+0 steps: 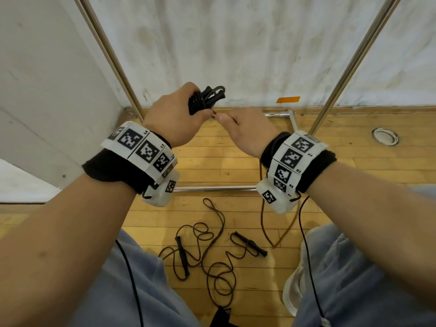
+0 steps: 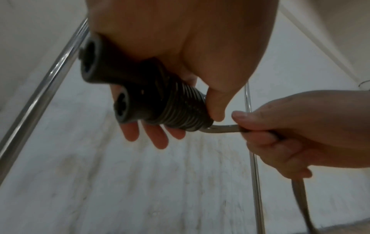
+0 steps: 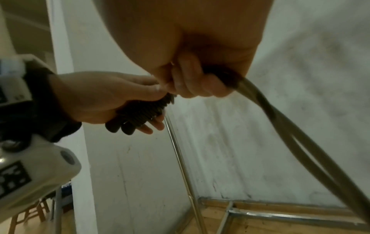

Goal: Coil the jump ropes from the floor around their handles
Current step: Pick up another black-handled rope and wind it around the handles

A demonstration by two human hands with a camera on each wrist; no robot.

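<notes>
Wood floor (image 1: 212,161) under; left hand (image 1: 172,114) gripped coiled handles (image 2: 124,88), right hand (image 1: 245,131) pinched rope (image 2: 222,127). Slack could loosen coils; second rope (image 1: 212,256) untouched.

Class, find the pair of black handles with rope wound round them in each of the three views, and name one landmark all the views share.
Head view: wound handles upper centre, gripped by the left hand.
Left wrist view: wound handles left of centre, under the palm.
Right wrist view: wound handles left of centre, partly hidden by fingers.
Shared landmark: the metal pole against the white wall.
</notes>
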